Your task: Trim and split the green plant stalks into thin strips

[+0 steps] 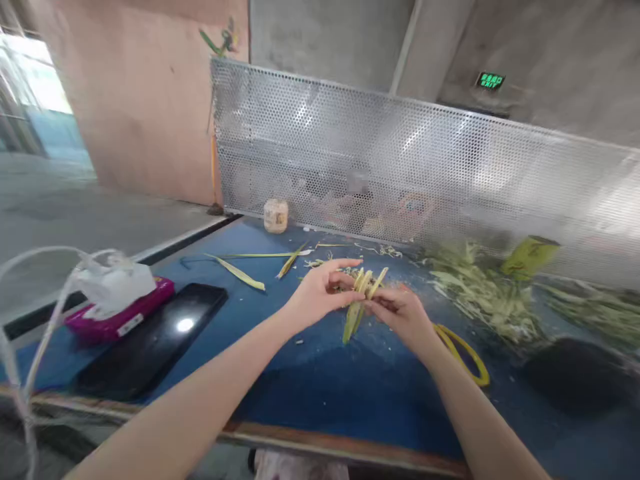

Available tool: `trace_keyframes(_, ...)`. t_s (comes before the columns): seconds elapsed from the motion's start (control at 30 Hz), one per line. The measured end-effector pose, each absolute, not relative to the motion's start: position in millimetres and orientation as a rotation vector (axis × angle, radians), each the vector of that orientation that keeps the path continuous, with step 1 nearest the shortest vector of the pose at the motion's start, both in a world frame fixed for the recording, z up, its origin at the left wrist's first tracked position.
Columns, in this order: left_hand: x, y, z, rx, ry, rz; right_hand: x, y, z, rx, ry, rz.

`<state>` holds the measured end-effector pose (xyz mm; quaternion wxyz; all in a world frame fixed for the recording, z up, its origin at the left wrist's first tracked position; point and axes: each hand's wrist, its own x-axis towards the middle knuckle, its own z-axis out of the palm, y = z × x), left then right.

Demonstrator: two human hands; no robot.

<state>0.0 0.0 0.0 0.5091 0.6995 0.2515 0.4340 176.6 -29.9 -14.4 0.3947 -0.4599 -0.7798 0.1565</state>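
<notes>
Working barehanded over a blue worktop [350, 387], a person holds a small cluster of leaf strips [352, 323] between two hands, just above the middle of the surface. The strips are flat, narrow and pale: yellowish where their upper ends fan apart like prongs, greener where the lower ends hang close together, slanting toward the near left. Whether they are woven or simply gathered cannot be told at this size. The left hand [327, 287] comes in from the near left, its forearm angled inward, the index finger stretched to the right above the thumb; thumb and fingers leave a gap at the palm but close at their tips on the cluster's left side. The right hand [403, 312] meets it from the right, slightly nearer, fingers curled and thumb pressed against the strips, its forearm running back to the near right. A yellow loop [470, 357] lies beside that forearm. Loose leaf pieces [235, 272] lie on the far left of the hands, and a heap of pale green strips [480, 297] spreads on the right. A dark tablet-like slab [155, 340] rests at left, beside a magenta pack [150, 303].
</notes>
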Motion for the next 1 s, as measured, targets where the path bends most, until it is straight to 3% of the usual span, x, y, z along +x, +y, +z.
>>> trace_keyframes(0.23, 0, -1, 2, 1.634, 0.640, 1.142, 175, -29, -19, -1.206, -2.160, -0.004)
trace_keyframes(0.7, 4, -5, -4, 1.560, 0.555, 1.096, 166, -42, -15, -1.459, -2.295, -0.242)
trace_keyframes(1.0, 9, -6, -6, 1.412, 0.515, 1.106, 166, -35, -23, -1.366, -2.174, -0.270)
